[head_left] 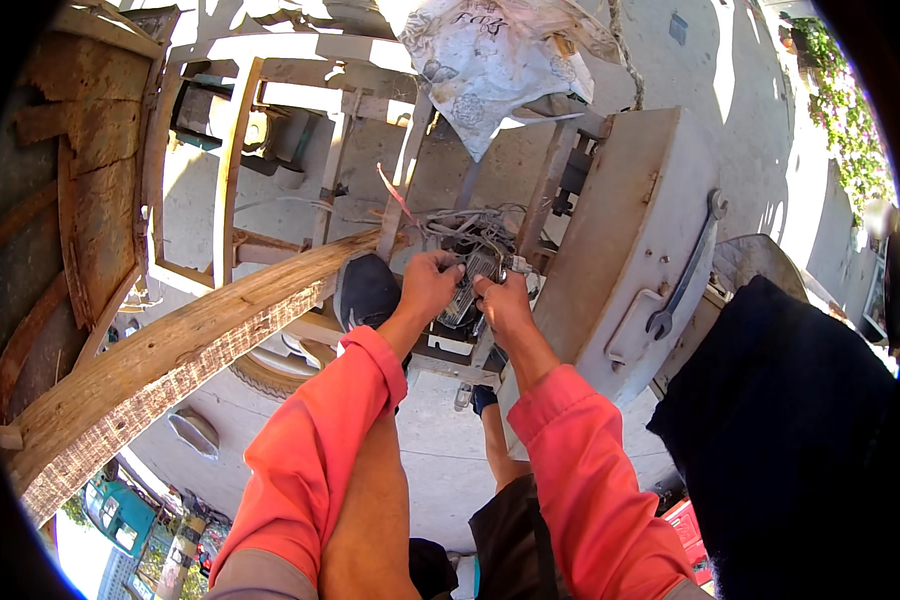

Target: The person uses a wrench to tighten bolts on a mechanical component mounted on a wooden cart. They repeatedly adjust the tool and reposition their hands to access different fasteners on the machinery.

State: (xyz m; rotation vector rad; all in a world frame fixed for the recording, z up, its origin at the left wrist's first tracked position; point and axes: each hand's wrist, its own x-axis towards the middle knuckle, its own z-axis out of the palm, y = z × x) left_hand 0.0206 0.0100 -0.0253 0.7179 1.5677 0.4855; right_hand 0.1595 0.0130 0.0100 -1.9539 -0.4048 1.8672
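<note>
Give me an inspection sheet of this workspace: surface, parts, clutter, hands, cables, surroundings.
Surface: grey ground, sunlit in patches.
Parts: ribbed metal part at both hands, left of the grey box.
Clutter: wrench on the box, by its handle; beam running diagonally on the left; pale sack beyond the wires.
Hands: left hand and right hand bare, fingers at the ribbed part; grip unclear.
Cables: tangled wires just beyond the part; ends untraceable.
Surroundings: flowering plants upper right; rusty panel upper left.
</note>
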